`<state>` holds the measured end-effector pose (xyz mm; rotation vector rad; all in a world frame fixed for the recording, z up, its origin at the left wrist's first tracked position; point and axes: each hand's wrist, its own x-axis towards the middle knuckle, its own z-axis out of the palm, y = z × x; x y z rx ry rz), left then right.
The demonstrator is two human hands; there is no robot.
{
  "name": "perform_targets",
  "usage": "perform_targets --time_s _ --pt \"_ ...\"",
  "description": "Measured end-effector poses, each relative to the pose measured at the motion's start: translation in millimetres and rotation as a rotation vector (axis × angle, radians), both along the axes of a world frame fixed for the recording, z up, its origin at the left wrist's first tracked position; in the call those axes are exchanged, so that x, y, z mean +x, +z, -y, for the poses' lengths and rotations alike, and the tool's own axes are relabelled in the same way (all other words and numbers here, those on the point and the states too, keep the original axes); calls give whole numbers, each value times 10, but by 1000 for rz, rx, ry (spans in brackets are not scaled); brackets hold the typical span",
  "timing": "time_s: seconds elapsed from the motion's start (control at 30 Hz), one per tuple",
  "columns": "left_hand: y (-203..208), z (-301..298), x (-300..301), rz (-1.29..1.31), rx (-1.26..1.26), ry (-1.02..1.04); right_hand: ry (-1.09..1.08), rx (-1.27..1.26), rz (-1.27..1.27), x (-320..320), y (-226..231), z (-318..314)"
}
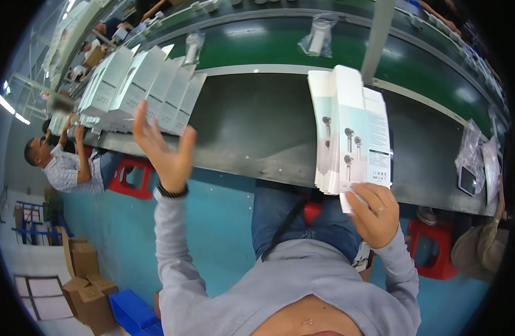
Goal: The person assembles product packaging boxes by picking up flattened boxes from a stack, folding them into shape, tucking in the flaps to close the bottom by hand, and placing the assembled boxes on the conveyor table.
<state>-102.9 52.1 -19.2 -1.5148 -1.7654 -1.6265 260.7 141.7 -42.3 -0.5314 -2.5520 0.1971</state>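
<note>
Head view: stack of flat cartons (355, 131) on dark bench (249, 120), long axis running front to back, near end at right hand (376, 215), pinched there on a white flap (345, 203); left hand (166, 150) well apart, fingers spread, near standing boxes (133, 84).

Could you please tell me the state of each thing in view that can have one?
Left hand: raised, fingers spread, empty
Right hand: fingers closed on the lower end of the flattened cartons
Flattened cartons: unformed, stacked on the workbench
White printed boxes: formed, grouped side by side
Smartphone: lying down, screen dark
White item: bagged in clear plastic, on the green conveyor belt
</note>
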Motion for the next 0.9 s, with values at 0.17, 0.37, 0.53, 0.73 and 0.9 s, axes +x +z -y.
perform_targets --time_s 0.17,0.37,0.53,0.73,0.9 --pt "-59 48 947 -600 46 -250 167 61 -626 -123 261 174" --pt "68 150 1140 -856 -190 -277 412 -738 -960 -441 198 408" --pt "-51 391 1135 -574 -381 -421 147 -1066 -927 -532 80 466" --pt "-188 519 997 -336 -397 -620 127 -750 -659 -598 -9 292" --pt "-488 740 970 106 -295 -456 349 -850 -726 -721 -386 388"
